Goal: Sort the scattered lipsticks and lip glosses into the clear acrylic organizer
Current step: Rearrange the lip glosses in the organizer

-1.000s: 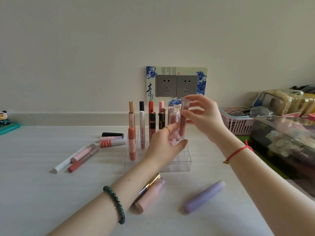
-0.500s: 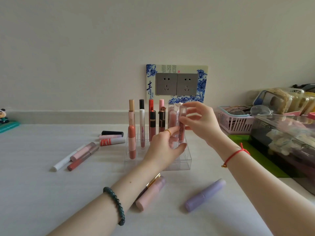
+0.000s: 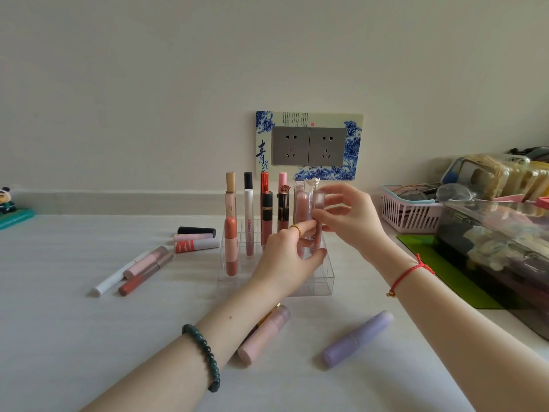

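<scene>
Bearing blue "青", socket plate (image 3: 263, 150) behind hands (image 3: 285, 257) (image 3: 352, 223) pinching gloss tube (image 3: 318, 200)

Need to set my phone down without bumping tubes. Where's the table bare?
Widest: the front-left table, between the white tube and the bead bracelet. Also far left, between the panda figurine and the black-capped tube. Crowded: the organizer, with left hand and right hand on a lip gloss; the right edge, by the pink basket.

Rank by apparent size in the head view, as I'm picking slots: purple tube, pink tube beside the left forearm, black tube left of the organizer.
1. purple tube, slightly the largest.
2. pink tube, nearly as large.
3. black tube, smallest, though farther away, so true size unsure.
</scene>
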A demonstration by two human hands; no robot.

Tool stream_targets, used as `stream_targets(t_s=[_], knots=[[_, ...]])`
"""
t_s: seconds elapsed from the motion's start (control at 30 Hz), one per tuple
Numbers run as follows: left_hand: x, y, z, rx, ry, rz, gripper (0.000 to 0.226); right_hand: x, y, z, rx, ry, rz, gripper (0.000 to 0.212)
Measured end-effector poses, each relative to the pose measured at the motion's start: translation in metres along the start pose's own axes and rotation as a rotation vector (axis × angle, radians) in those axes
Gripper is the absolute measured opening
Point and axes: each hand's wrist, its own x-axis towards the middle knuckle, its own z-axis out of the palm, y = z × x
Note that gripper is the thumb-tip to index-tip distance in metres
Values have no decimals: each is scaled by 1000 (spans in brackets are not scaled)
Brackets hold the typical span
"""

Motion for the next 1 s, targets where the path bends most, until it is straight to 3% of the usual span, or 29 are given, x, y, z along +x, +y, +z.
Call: stream_targets(t_s=[0.73,1.0], knots=[[2,1,-8,-55,18,6,48,0,-18,-20,-21,36,18,46],[-1,18,-25,-104,-9,11,47,-14,-42,-59,-54,57,-68,38]])
